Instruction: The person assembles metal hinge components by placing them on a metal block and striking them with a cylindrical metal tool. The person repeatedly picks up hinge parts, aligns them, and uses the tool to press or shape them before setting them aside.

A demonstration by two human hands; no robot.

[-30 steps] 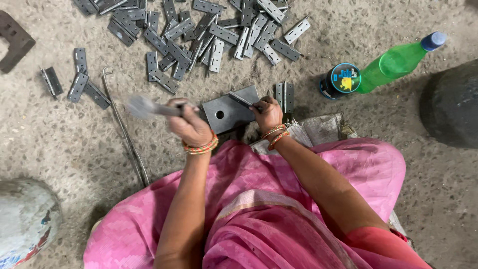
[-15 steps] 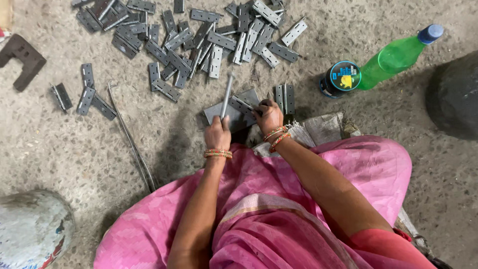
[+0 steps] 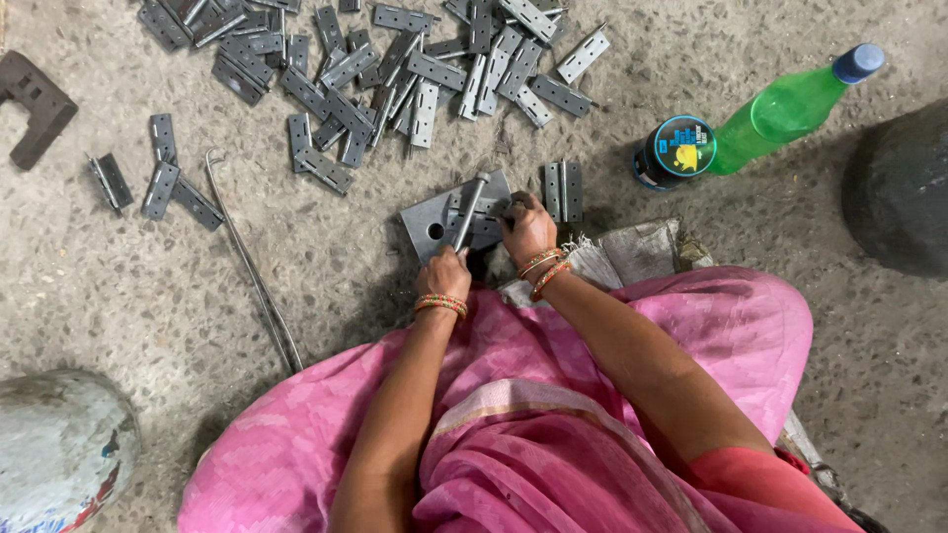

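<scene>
Grey steel, dull and unpainted: the hinge (image 3: 486,212) I am working on lies flat on a square steel plate (image 3: 431,225) with a round hole near its left corner, the plate resting on the speckled concrete floor (image 3: 296,247) just ahead of my knees. My left hand (image 3: 443,273) is clenched around the handle of a hammer (image 3: 468,209), whose head sits over the plate's far edge. My right hand (image 3: 528,229) presses down on the hinge, fingertips curled over it, pinning it to the plate. One opened hinge (image 3: 564,190) lies just beside that hand. Beyond, a heap of hinges (image 3: 395,59) spreads across the floor, too overlapped to count; four more (image 3: 158,183) lie apart to the left. One thin bent rod (image 3: 252,276), one dark bracket (image 3: 35,109), one green bottle (image 3: 790,107) and one small round tin (image 3: 676,150) complete the scene.
</scene>
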